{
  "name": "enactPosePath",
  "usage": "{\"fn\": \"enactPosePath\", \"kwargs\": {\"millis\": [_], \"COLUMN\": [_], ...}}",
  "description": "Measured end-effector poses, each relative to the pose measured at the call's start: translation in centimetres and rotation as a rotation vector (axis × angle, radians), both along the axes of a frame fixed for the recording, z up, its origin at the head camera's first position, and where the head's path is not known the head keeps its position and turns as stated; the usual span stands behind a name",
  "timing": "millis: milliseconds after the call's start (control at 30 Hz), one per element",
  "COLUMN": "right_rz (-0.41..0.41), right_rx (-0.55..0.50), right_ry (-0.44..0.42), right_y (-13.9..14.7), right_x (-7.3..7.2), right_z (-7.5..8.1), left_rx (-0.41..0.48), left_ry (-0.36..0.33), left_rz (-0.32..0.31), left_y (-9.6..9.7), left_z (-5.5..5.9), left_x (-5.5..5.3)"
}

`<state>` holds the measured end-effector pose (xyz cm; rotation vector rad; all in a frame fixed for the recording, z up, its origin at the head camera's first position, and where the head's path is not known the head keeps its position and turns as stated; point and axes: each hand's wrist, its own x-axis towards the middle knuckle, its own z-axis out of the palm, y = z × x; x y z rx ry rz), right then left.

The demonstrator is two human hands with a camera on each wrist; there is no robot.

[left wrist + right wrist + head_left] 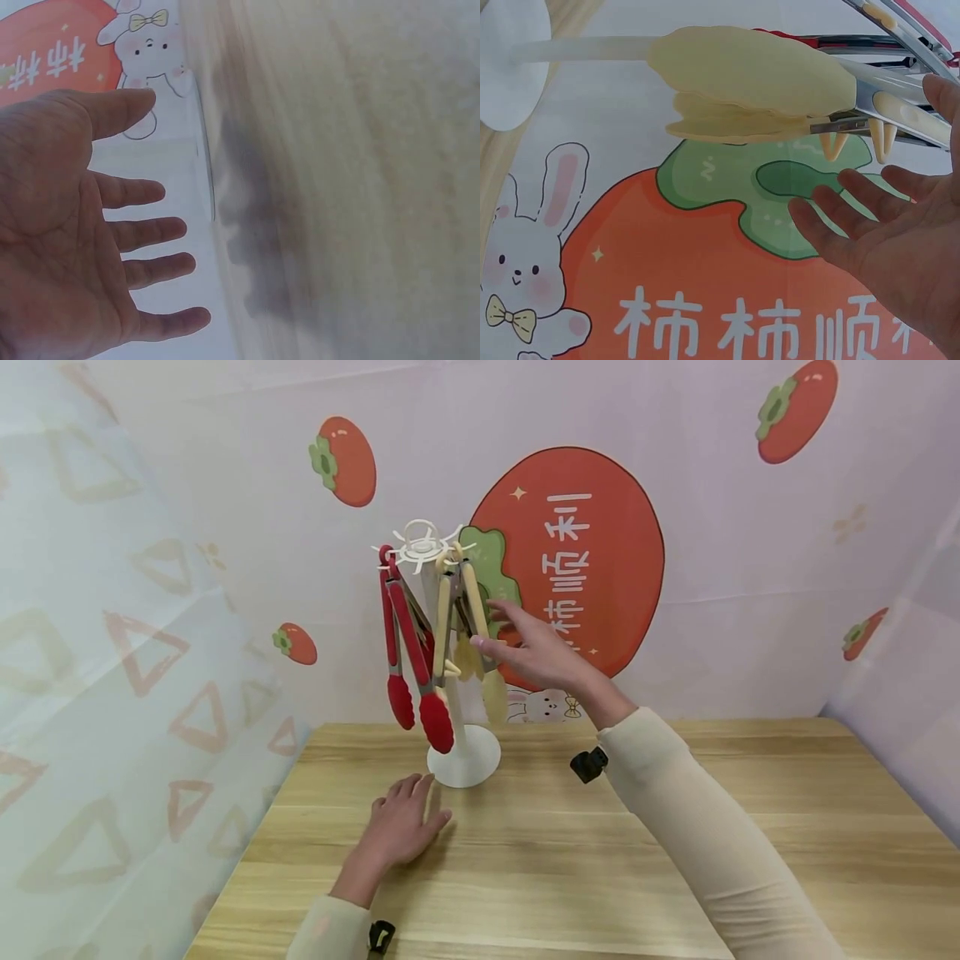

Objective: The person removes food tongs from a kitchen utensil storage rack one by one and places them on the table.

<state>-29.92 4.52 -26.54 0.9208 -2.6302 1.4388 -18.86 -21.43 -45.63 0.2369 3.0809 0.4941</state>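
Red tongs (408,628), cream tongs (442,631) hang on white stand (448,770) | hanging looks done, further steps unclear | right grip (534,647) empty, beside cream tongs | left grip (401,828) empty

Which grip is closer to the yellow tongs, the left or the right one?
Right. The right grip is just beside the yellow tongs, though I can't tell if it touches; the left grip is below them, near the white base.
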Motion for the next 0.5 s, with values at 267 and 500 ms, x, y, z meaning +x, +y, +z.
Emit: {"fn": "enactPosePath", "kwargs": {"millis": [267, 500], "right_rz": [0.027, 0.021], "right_rx": [-0.046, -0.038], "right_ry": [0.005, 0.009], "right_y": [-0.6, -0.9], "right_x": [0.0, -0.3], "right_z": [0.3, 0.5], "left_rx": [-0.034, -0.037], "left_ry": [-0.032, -0.041], "left_rz": [-0.022, -0.017], "left_y": [0.5, 1.1], "left_z": [-0.2, 0.3], "left_x": [-1.4, -3.5]}}
